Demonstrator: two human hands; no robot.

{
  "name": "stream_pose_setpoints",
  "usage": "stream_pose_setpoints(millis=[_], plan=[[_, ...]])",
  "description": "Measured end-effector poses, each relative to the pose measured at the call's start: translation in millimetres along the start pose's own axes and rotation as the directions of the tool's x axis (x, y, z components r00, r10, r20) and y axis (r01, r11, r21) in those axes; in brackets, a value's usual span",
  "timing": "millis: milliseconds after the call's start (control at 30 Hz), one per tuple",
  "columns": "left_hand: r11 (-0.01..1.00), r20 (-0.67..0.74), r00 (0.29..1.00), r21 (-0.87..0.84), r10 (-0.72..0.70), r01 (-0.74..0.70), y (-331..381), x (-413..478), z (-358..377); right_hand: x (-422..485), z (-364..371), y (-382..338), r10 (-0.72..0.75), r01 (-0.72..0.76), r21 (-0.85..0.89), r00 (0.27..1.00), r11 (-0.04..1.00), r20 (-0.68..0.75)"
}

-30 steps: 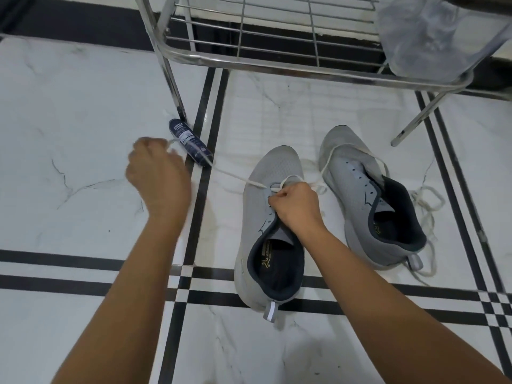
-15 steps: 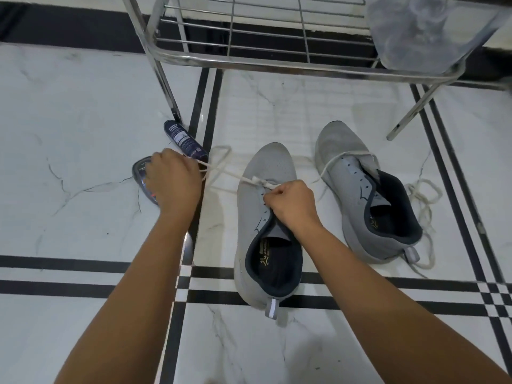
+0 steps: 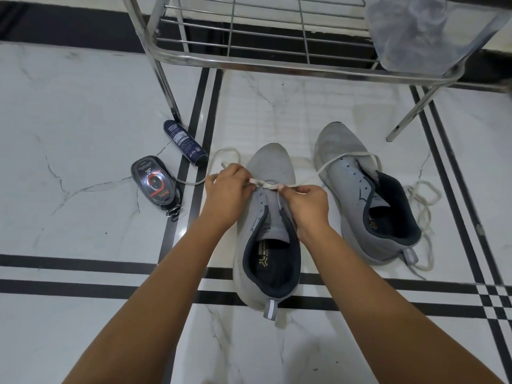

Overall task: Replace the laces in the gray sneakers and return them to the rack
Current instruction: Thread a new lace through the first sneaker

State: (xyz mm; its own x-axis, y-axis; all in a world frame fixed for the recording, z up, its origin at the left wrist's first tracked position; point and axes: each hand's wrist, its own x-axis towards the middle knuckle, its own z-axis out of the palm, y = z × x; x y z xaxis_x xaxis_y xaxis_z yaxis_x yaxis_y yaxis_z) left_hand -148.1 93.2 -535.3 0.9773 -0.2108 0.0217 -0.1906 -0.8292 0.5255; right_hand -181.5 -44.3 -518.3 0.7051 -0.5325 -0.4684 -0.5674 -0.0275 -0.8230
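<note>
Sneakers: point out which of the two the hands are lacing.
The left sneaker, the one nearer the spray can. The left hand and right hand both pinch the white lace at its front eyelets; no hand touches the right sneaker.

White marble floor (image 3: 83,106), black stripes (image 3: 69,286)

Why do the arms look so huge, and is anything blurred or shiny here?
Head view: the wide-angle lens enlarges the near forearms; the glossy floor faintly mirrors the rack; the left hand, right hand and lace are sharp; the translucent plastic top right looks hazy.
</note>
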Motion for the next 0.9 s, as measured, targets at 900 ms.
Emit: stream_pose_setpoints(millis=[900], plan=[[0.992,0.052,0.998,0.128,-0.027,0.02,6.4,-0.5,-3.3,7.9,-10.4,-32.6,0.13,-0.158,0.471,0.987,0.868,0.091]])
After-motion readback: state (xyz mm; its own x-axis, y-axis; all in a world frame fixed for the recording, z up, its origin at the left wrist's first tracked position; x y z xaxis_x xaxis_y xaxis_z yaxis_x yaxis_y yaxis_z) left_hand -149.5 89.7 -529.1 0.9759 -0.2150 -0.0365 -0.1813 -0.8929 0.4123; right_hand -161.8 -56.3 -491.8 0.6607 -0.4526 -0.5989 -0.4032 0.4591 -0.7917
